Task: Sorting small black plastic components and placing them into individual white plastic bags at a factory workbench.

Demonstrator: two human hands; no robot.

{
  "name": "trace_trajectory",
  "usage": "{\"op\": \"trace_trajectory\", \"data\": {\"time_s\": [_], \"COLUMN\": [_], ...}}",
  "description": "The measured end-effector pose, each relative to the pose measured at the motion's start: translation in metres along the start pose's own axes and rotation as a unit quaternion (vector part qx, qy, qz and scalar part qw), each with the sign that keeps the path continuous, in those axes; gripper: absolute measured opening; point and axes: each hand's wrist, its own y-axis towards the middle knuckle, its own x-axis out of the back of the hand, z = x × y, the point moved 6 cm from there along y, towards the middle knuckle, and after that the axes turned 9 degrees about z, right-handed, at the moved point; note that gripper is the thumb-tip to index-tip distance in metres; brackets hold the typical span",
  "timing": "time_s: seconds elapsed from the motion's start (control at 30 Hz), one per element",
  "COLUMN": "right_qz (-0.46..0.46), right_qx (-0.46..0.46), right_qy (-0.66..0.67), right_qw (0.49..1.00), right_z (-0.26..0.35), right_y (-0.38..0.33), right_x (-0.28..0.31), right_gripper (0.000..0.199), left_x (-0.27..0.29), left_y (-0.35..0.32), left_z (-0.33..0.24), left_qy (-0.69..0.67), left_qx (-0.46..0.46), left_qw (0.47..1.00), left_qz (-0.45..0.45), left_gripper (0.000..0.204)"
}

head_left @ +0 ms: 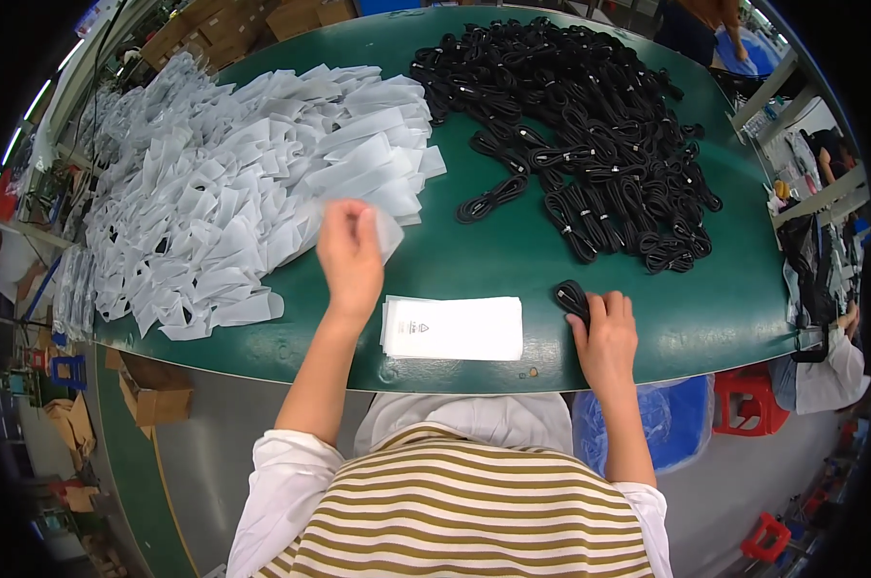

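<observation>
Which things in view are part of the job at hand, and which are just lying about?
Likely in use:
- pale sleeve in left hand
- coiled black cable at right hand
- white stack between the hands
- sleeve pile, cable pile

Apparently just around:
- red stool
- blue tub
- cardboard box on the left

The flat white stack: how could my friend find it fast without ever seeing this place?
Start with the big green table and go to its near edge, by the striped clothing. The flat white stack lies there, between the left hand and the right hand. It's neat and rectangular with small dark printing, unlike the messy pale heap farther left.
</observation>
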Motion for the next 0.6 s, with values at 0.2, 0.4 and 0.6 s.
{"op": "trace_trajectory", "data": {"time_s": [0.2,0.4,0.6], "right_qz": [0.029,0.072,-0.007], "right_qx": [-0.026,-0.047,0.096], "right_qy": [0.233,0.354,0.247], "right_qw": [0.972,0.931,0.964], "right_z": [-0.002,0.009,0.024], "right_y": [-0.010,-0.017,-0.030], "right_x": [0.000,-0.006,0.013], "right_gripper": [0.034,0.031,0.033], "left_x": [-0.057,-0.121,-0.122], "left_y": [-0.044,-0.110,-0.110], "left_z": [-0.036,-0.044,-0.033], "left_qy": [0.181,0.142,0.124], "left_qx": [-0.153,-0.156,-0.100], "left_qw": [0.964,0.922,0.933], "left_qz": [0.124,0.324,0.322], "left_gripper": [0.023,0.017,0.013]}}
